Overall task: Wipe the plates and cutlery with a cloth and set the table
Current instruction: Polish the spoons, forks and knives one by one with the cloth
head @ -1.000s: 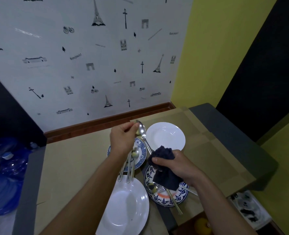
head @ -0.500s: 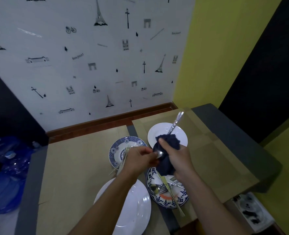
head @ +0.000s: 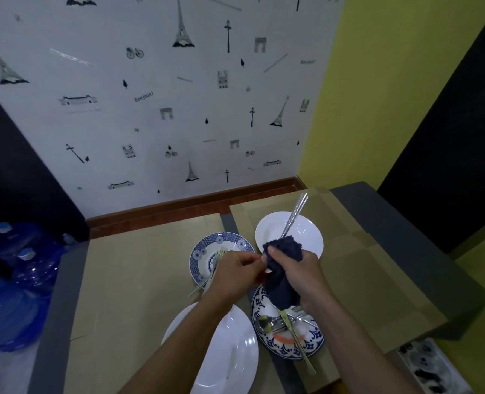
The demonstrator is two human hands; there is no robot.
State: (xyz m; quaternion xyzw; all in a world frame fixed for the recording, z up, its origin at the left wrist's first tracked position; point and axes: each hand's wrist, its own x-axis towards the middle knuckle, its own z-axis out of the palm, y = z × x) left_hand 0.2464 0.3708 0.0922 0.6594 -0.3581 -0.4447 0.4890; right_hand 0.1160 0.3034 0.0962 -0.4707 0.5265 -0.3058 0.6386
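Spoon point(head: 293, 216) has gone from the raised left hand point(head: 232, 273) into the cloth point(head: 281, 251), above the far white plate point(head: 306, 231); right hand point(head: 301, 271) fingers curl round the cloth, left fingers clutch the spare cutlery point(head: 212, 268), so wiping is probably starting

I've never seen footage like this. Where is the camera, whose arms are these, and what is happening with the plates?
No machine here: a person wears a wide-angle camera on the head, so you look down at their own arms. The right hand grips a dark cloth wrapped round a metal utensil, whose handle pokes out above. The left hand seems to pinch its other end. On the table lie a far white plate, a near white plate, a blue-patterned plate and another patterned plate holding loose cutlery.
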